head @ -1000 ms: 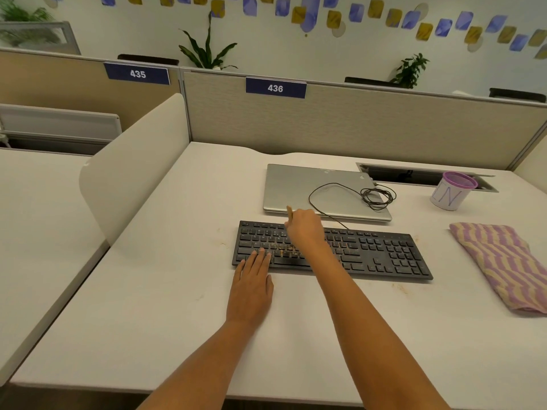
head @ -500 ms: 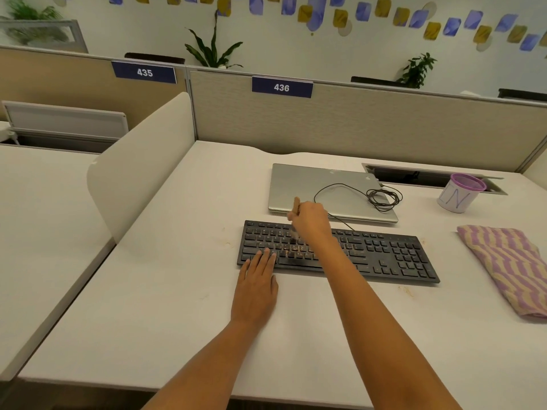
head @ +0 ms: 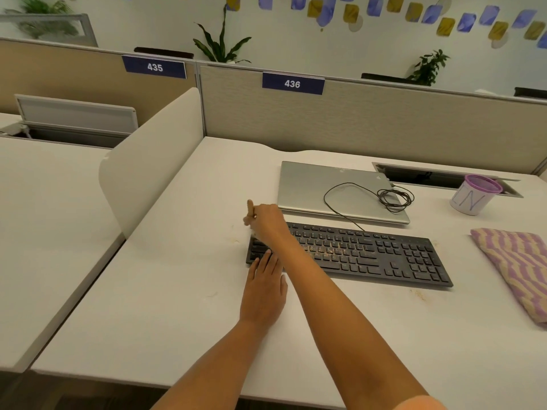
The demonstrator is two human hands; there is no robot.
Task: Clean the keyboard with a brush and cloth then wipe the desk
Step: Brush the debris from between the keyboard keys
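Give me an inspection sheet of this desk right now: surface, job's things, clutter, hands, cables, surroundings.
Surface: white desk, crumbs near the right end of the keyboard.
Job's things: keyboard black, debris on its middle keys; brush in the right hand; striped cloth lying at right.
Clutter: closed laptop; cup with purple rim.
Hands: left hand flat, fingertips on the keyboard's near left edge; right hand grips the brush over its far left corner.
Cables: thin black cable coiled on the laptop, running to the keyboard.
Surroundings: partition labelled 436; plants behind.
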